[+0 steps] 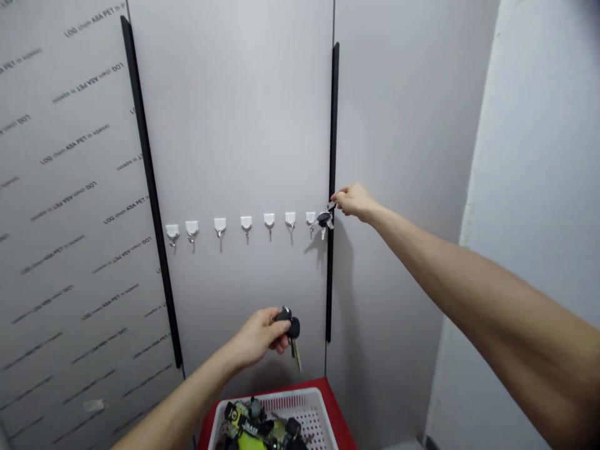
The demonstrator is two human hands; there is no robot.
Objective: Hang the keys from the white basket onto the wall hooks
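My right hand [354, 201] is raised to the cabinet front, its fingers pinched on a bunch of keys [324, 219] with a dark head. Those keys dangle beside the rightmost white hook [310, 218], close to the black handle strip; whether they touch the hook I cannot tell. Lower down, my left hand [262, 336] grips a set of keys with black heads [294, 327], their metal blades pointing downward. This hand is above and in front of the white basket [321, 415].
Several white adhesive hooks [246, 223] run in a row across the grey door [234, 125]. Long black handles [334, 125] edge the door on both sides. The basket, holding a jumble of keys and key tags [250, 428], stands on a red surface [340, 419]. A pale wall [529, 187] rises at right.
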